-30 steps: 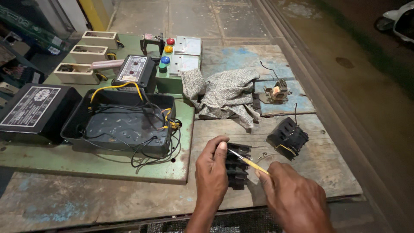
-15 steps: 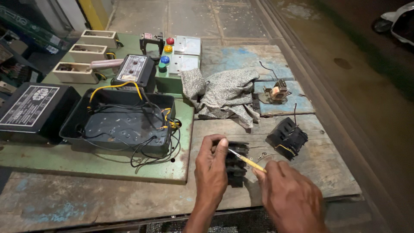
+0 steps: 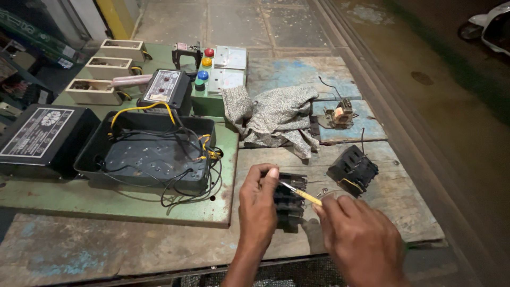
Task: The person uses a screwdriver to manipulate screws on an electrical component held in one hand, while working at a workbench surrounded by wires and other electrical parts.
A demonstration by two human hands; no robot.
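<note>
Already your left hand (image 3: 258, 210) pins the black block (image 3: 289, 204) on the wooden bench (image 3: 372, 212), near its front edge, while your right hand (image 3: 361, 242) grips a yellow screwdriver (image 3: 303, 194), tip on the block's top. A second block (image 3: 353, 169) lies apart, and the open box (image 3: 151, 154) remains a tangle of loose wires, so I judge much is left.

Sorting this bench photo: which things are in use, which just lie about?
In use:
left hand
right hand
yellow-handled screwdriver
black switch block

Lying about:
grey cloth
open black box
second black block
small relay
</note>
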